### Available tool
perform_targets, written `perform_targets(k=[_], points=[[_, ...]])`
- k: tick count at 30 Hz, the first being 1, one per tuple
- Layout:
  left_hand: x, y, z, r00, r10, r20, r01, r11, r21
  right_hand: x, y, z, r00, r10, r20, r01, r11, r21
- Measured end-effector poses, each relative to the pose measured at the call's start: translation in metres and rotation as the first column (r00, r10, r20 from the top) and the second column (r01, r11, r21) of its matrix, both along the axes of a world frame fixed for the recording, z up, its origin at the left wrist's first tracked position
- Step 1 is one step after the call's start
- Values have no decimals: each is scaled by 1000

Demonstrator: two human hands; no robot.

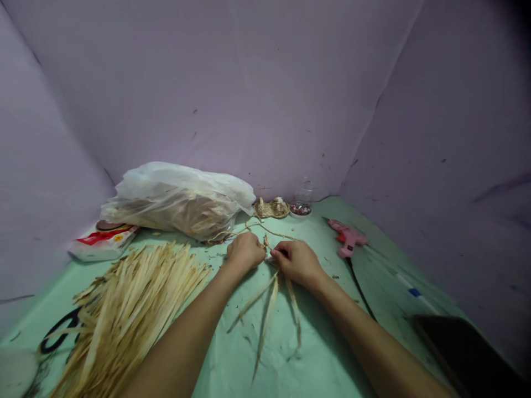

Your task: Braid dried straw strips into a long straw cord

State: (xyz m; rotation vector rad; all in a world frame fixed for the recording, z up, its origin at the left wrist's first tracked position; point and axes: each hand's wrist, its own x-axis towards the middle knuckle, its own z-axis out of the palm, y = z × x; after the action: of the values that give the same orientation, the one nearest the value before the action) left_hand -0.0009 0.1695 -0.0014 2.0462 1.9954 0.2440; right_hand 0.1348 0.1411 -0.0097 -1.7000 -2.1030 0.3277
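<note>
My left hand (pixel 245 252) is closed in a fist low over the green tabletop, its fingertips at a small knotted bit of dried plant fibre. Right beside it, my right hand (pixel 297 263) pinches the same piece between thumb and fingers. Several dried plant strips (pixel 271 309) fan out below my right hand toward me. A thin twisted fibre cord (pixel 269 229) lies just beyond both hands. My fingers hide much of the held piece.
A heap of dried strips (pixel 136 304) lies left, over black-handled scissors (pixel 58 334). Behind stand a stuffed plastic bag (pixel 178 199), a red-white packet (pixel 105 243), woven fibre pieces (pixel 271 209) and a bead container (pixel 301 209). Rightward are a pink glue gun (pixel 350 237) and a dark flat object (pixel 464 354).
</note>
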Motion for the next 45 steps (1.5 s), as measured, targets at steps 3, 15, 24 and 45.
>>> perform_targets(k=[3,15,24,45], points=[[-2,-6,2,992,-81,-100,93,988,124,-1,5,-7,972,-15,-235,-14,993,-120],[-19,-12,15,786,167,596,-94,984,-152,-20,-7,1,704,-353,-616,-20,857,-514],[-8,2,9,970,-42,239,18,995,102,-14,-3,-8,750,-273,-602,-54,882,-468],[-9,-10,6,942,-326,-76,324,945,-41,0,21,-18,917,-230,-325,164,962,-218]])
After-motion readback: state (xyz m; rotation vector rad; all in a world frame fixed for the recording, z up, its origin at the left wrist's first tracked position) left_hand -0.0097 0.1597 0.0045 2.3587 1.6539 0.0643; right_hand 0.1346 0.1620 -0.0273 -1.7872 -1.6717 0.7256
